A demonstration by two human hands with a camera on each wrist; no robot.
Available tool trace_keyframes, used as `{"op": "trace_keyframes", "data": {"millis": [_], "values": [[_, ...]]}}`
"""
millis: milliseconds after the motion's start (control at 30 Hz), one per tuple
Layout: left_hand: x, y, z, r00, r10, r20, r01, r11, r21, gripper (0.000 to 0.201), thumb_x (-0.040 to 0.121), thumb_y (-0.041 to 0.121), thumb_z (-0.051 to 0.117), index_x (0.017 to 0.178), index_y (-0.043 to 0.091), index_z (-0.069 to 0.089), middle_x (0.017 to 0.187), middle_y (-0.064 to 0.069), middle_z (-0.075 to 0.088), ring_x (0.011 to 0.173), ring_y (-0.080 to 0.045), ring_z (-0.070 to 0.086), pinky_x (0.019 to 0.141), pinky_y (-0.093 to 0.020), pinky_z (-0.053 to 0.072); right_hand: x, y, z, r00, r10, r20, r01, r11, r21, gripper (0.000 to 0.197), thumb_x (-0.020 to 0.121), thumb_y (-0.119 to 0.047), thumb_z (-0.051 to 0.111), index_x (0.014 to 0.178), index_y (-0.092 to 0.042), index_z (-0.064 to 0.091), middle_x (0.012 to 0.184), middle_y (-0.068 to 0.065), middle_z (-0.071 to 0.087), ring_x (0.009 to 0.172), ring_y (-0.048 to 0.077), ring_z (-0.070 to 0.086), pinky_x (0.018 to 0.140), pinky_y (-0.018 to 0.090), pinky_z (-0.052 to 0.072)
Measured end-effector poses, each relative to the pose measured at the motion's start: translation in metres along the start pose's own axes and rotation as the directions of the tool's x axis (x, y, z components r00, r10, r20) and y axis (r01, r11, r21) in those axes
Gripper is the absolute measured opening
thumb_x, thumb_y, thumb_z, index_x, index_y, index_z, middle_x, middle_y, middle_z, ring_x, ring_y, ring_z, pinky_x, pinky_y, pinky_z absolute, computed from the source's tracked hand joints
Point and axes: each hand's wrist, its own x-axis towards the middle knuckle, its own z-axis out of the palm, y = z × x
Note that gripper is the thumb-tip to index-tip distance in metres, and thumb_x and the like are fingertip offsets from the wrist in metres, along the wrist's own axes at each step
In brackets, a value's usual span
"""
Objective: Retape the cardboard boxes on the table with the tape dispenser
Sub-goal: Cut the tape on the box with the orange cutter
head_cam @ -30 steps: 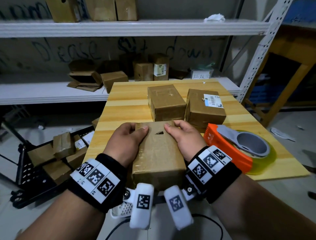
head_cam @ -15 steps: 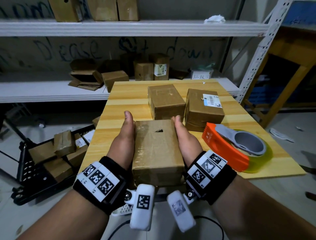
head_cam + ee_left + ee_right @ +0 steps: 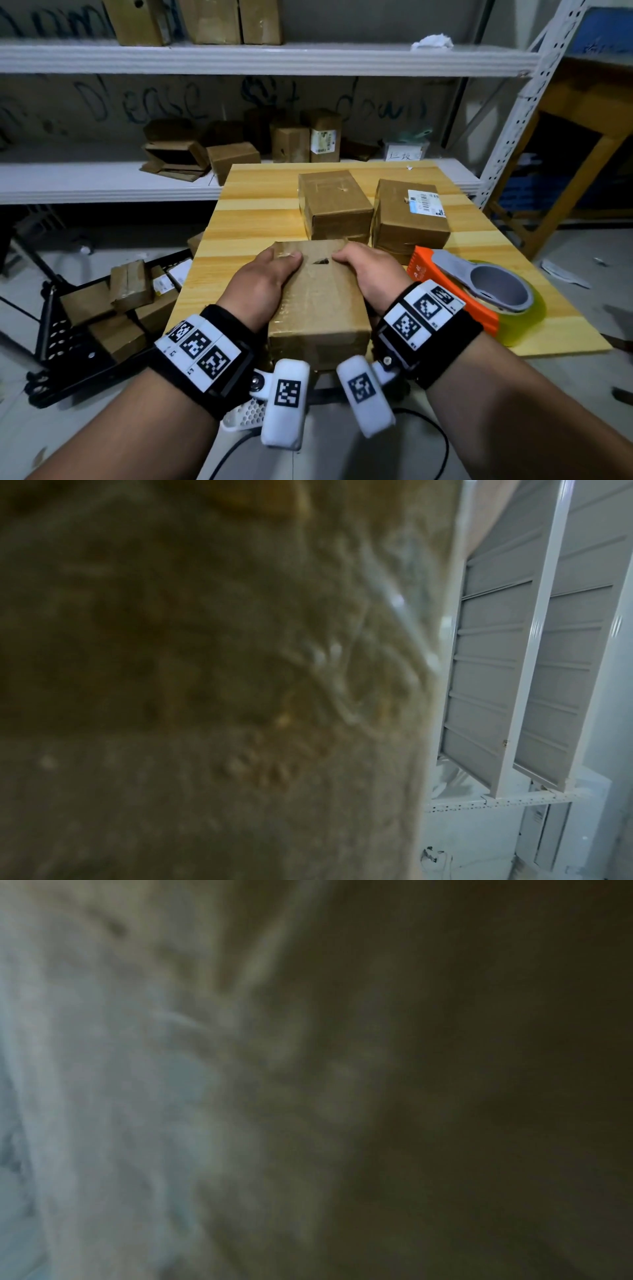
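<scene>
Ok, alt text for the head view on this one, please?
Both hands, left hand and right hand, grip a taped cardboard box at the near edge of a wooden table. An orange tape dispenser lies to its right, two more boxes behind it.

White metal shelving (image 3: 267,58) against a scrawled grey wall (image 3: 383,102), grey floor (image 3: 102,246).

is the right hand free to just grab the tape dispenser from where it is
Probably not at once. The right hand grips the near box together with the left hand, so it must let go first. The tape dispenser lies just to its right on the table, with nothing between them.
</scene>
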Motion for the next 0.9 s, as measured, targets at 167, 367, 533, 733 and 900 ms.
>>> {"op": "trace_keyframes", "data": {"millis": [167, 367, 533, 733, 900], "values": [[0.004, -0.004, -0.003, 0.999, 0.044, 0.014, -0.045, 0.996, 0.075, 0.031, 0.099, 0.041, 0.064, 0.116, 0.015, 0.068, 0.109, -0.009, 0.076, 0.099, -0.027, 0.072, 0.093, -0.041, 0.056, 0.01, 0.0, 0.007, 0.997, 0.007, 0.082, -0.008, 1.0, 0.004, 0.05, 0.079, -0.046, 0.084, 0.116, -0.016, 0.068, 0.11, 0.008, 0.077, 0.102, 0.028, 0.075, 0.1, 0.051, 0.058], [0.007, -0.008, -0.005, 0.996, 0.081, 0.02, -0.083, 0.989, 0.122, 0.026, 0.105, 0.031, 0.056, 0.116, 0.01, 0.066, 0.095, -0.001, 0.071, 0.067, 0.0, 0.065, 0.052, -0.008, 0.044, 0.018, 0.004, 0.001, 0.984, -0.036, 0.172, 0.035, 0.999, 0.013, 0.048, 0.08, -0.032, 0.087, 0.117, -0.011, 0.064, 0.113, 0.012, 0.076, 0.104, 0.027, 0.075, 0.092, 0.041, 0.06], [0.011, -0.01, -0.005, 0.997, 0.079, 0.023, -0.081, 0.99, 0.118, 0.03, 0.105, 0.033, 0.055, 0.123, 0.012, 0.067, 0.099, 0.001, 0.072, 0.074, -0.002, 0.068, 0.055, -0.007, 0.045, 0.011, 0.008, -0.006, 0.953, -0.07, 0.296, 0.027, 0.989, 0.146, 0.054, 0.08, -0.01, 0.087, 0.128, -0.006, 0.061, 0.112, 0.012, 0.077, 0.096, 0.023, 0.077, 0.077, 0.033, 0.063], [0.005, -0.005, -0.004, 0.996, 0.092, 0.009, -0.093, 0.99, 0.104, 0.025, 0.105, 0.034, 0.056, 0.114, 0.015, 0.07, 0.102, -0.002, 0.074, 0.089, -0.006, 0.072, 0.075, -0.019, 0.053, 0.005, 0.017, -0.009, 0.933, -0.137, 0.333, 0.032, 0.953, 0.302, 0.075, 0.065, -0.003, 0.08, 0.135, -0.006, 0.053, 0.105, 0.008, 0.077, 0.091, 0.02, 0.078, 0.07, 0.032, 0.063], [0.003, -0.005, -0.004, 0.996, 0.086, 0.002, -0.086, 0.996, 0.013, 0.032, 0.101, 0.044, 0.061, 0.115, 0.017, 0.072, 0.104, -0.003, 0.077, 0.086, -0.008, 0.074, 0.082, -0.021, 0.056, -0.007, 0.02, -0.008, 0.938, -0.163, 0.305, 0.048, 0.935, 0.352, 0.06, 0.074, 0.008, 0.078, 0.126, -0.016, 0.061, 0.109, 0.009, 0.077, 0.099, 0.025, 0.076, 0.08, 0.039, 0.064]]}}
